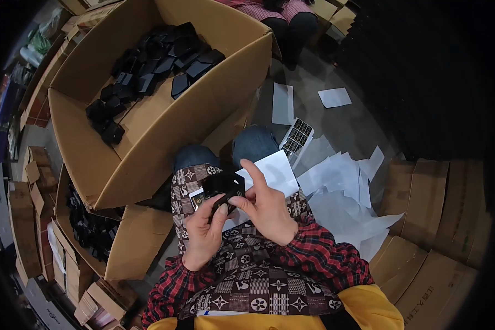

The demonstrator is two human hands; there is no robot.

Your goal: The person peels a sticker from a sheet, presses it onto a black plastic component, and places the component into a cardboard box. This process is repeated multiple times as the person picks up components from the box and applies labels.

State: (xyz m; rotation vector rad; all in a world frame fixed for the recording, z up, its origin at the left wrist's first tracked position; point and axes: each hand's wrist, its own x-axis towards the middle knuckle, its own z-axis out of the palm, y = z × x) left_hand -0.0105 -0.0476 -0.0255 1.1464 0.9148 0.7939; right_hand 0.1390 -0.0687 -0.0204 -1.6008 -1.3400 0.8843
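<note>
Black piece: sitting between both hands over the lap, one being handled.
Left hand: pinching its lower edge narrowly, thumb and finger nearly closing.
Right hand: pressing with the thumb, index finger extending upward.
Progress: apparently mid-handling; whether the piles are holding finished pieces, I cannot tell.
Cartons of pieces: two, large carton standing at 11 o'clock from the hands, smaller carton at 8 to 9; overlapping pieces are preventing a count.
Sticker sheet: one, lying toward 1 o'clock, many dark squares remaining.
White sheet: one, resting by the right hand.
Paper heap: spreading at 3 o'clock, uncountable.
</note>
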